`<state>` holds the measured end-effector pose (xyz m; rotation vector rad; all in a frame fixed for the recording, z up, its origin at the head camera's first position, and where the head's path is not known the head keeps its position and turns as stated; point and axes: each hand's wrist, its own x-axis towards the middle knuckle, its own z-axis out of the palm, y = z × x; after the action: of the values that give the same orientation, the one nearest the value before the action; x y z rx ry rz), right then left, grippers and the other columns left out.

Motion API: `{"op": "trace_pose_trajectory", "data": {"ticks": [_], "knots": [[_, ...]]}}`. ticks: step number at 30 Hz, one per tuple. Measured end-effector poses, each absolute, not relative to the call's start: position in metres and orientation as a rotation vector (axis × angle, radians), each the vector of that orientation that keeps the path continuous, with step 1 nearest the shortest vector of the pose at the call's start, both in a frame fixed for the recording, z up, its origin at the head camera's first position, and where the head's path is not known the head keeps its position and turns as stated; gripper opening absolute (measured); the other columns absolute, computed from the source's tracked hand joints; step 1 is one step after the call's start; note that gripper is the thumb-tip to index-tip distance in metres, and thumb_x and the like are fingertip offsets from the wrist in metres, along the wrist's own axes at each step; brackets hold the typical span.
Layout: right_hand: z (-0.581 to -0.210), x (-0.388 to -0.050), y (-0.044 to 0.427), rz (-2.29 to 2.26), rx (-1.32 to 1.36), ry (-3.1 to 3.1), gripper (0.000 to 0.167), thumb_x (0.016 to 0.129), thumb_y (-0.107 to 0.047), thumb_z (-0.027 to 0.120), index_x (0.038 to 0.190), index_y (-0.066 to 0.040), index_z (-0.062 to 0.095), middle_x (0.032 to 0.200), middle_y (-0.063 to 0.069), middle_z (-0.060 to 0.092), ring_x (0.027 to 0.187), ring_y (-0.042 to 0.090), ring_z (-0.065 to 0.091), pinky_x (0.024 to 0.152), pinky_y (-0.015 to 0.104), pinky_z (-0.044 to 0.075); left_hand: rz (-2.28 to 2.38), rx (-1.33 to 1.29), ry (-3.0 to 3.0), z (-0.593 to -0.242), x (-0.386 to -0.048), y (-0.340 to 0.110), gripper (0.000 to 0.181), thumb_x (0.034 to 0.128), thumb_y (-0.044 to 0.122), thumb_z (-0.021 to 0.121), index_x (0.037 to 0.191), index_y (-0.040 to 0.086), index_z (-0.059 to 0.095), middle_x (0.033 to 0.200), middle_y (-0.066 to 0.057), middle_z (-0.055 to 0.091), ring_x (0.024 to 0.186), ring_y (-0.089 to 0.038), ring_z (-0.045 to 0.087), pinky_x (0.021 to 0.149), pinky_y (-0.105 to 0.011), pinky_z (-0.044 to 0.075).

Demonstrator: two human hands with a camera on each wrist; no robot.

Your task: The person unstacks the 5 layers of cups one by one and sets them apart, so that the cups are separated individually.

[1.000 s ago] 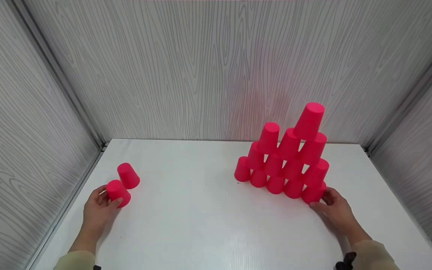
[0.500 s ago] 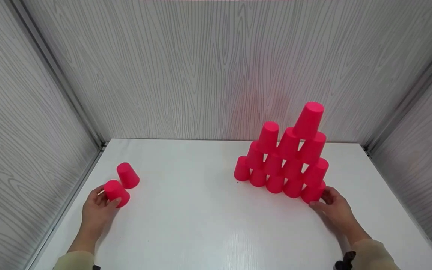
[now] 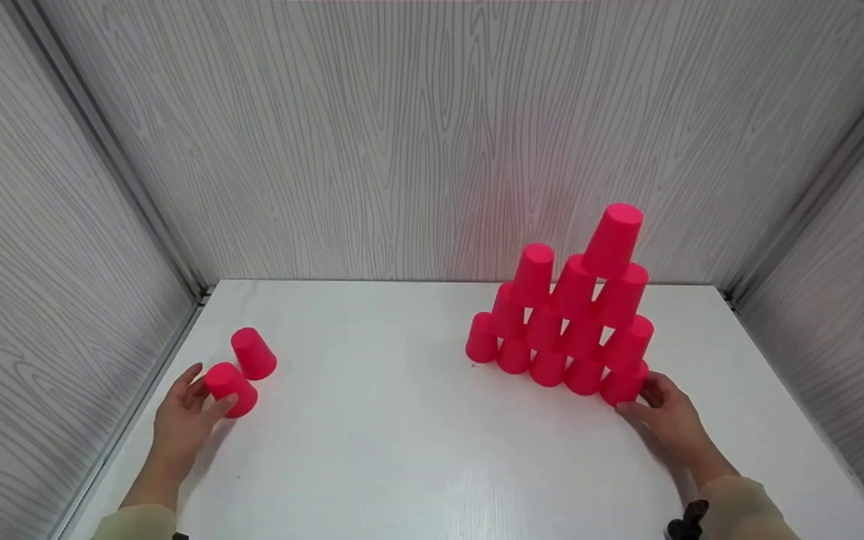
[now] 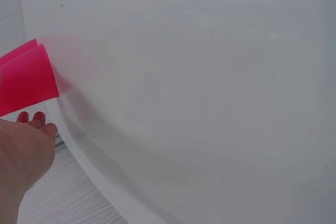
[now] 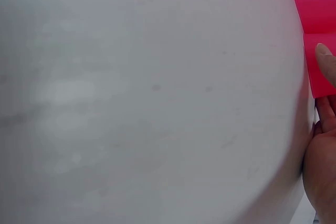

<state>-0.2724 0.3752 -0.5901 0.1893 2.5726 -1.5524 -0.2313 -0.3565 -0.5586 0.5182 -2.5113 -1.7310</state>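
On the left of the white table, my left hand [image 3: 179,424] has its fingers loosely spread about an upside-down pink-red cup [image 3: 232,391], the thumb by its near side. In the left wrist view the fingers [image 4: 38,121] stand apart from that cup [image 4: 29,80]. A second upside-down cup [image 3: 254,354] stands just behind it. At the right, several matching cups form a stepped pyramid with a single cup [image 3: 613,241] on top. My right hand [image 3: 668,424] grips the bottom row's nearest cup [image 3: 623,385]. Its thumb lies on the cup's face in the right wrist view; some fingers are hidden.
Grey wood-grain panels [image 3: 372,142] close in the back and both sides of the white table [image 3: 402,442]. The pyramid's row slants from back left to front right. Bare tabletop lies between it and the two cups on the left.
My left hand's fingers have loosened and drawn slightly left, away from the near cup, which stays standing. The right hand and the pyramid look the same; the view has shifted a little.
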Motion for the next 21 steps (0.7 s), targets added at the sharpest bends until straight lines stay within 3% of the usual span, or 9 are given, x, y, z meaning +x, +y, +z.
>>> {"op": "trace_pose_trajectory", "data": {"ticks": [4, 12, 21], "knots": [[-0.588, -0.271, 0.376, -1.549, 0.202, 2.571, 0.094, 0.092, -0.045, 0.084, 0.162, -0.010, 0.033, 0.162, 0.017, 0.043, 0.151, 0.041, 0.039, 0.110, 0.040, 0.051, -1.707, 0.495, -2.521, -0.543, -0.234, -0.356, 0.103, 0.0979, 0.030, 0.080, 0.172, 0.017, 0.010, 0.172, -0.019, 0.026, 0.158, -0.041, 0.026, 0.109, -0.040, 0.045], [-0.588, -0.270, 0.376, -1.558, 0.202, 2.578, 0.092, 0.091, -0.046, 0.084, 0.160, -0.011, 0.035, 0.160, 0.016, 0.045, 0.150, 0.041, 0.040, 0.110, 0.043, 0.051, -1.596, 0.296, -2.562, -0.502, -0.239, -0.352, 0.095, 0.1006, 0.030, 0.076, 0.172, 0.016, 0.015, 0.170, -0.020, 0.031, 0.154, -0.045, 0.033, 0.094, -0.016, 0.052], [-0.590, -0.271, 0.374, -1.612, 0.248, 2.524, 0.093, 0.089, -0.042, 0.087, 0.161, -0.014, 0.035, 0.161, 0.014, 0.044, 0.151, 0.040, 0.038, 0.112, 0.044, 0.050, -1.657, 0.050, -2.512, -0.452, -0.252, -0.326, 0.090, 0.1011, 0.027, 0.076, 0.171, 0.019, 0.020, 0.166, -0.017, 0.039, 0.152, -0.040, 0.040, 0.095, -0.012, 0.051]]}}
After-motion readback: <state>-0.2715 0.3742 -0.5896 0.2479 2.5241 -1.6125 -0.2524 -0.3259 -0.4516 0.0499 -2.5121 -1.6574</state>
